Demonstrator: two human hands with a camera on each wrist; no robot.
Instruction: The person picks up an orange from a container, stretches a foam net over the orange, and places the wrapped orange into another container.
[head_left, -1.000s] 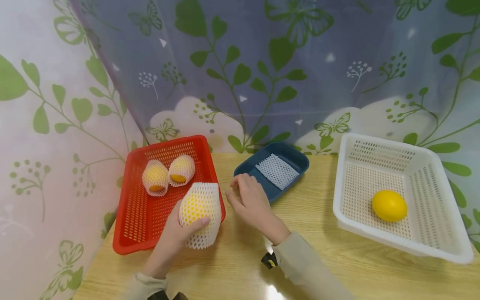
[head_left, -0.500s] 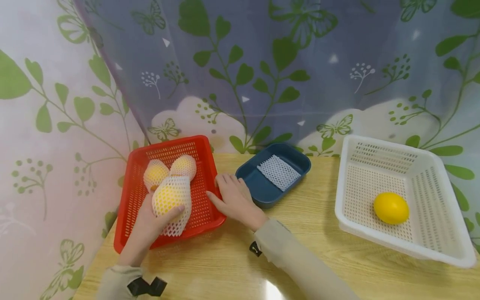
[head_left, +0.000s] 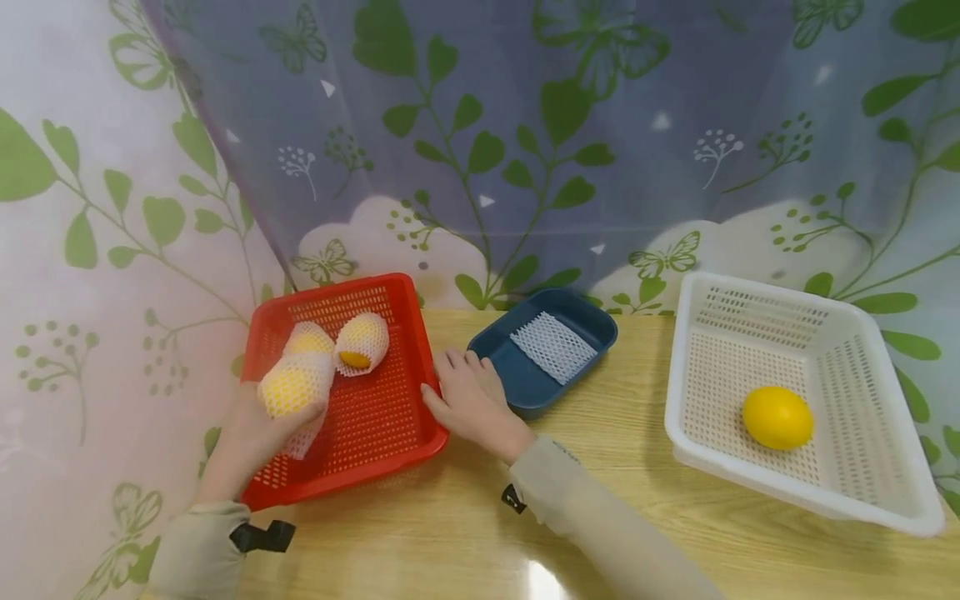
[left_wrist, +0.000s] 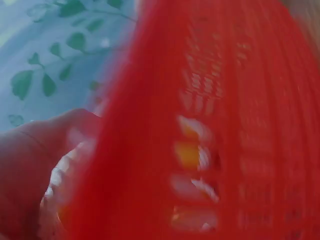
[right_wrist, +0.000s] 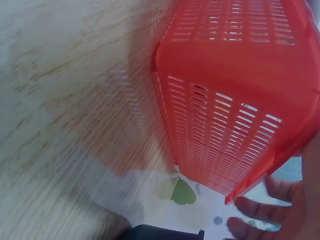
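Note:
My left hand holds a yellow oval fruit in a white foam net, low over the left side of the red basket. Its thumb lies across the net, whose loose end hangs toward me. Behind it are two more netted fruits, one partly covered by the held one, the other standing free. My right hand rests at the basket's right rim, thumb over the edge. In the right wrist view, its fingers stretch loosely past the rim. The left wrist view is blurred, mostly basket wall.
A blue tray with a flat white foam net stands just right of my right hand. Farther right, a white basket holds one bare yellow fruit. A printed curtain hangs behind the wooden table.
My left hand has carried the netted fruit leftward from the red basket's right front, lowering it over the left side. My right hand has moved from the blue tray's edge to the basket's right rim.

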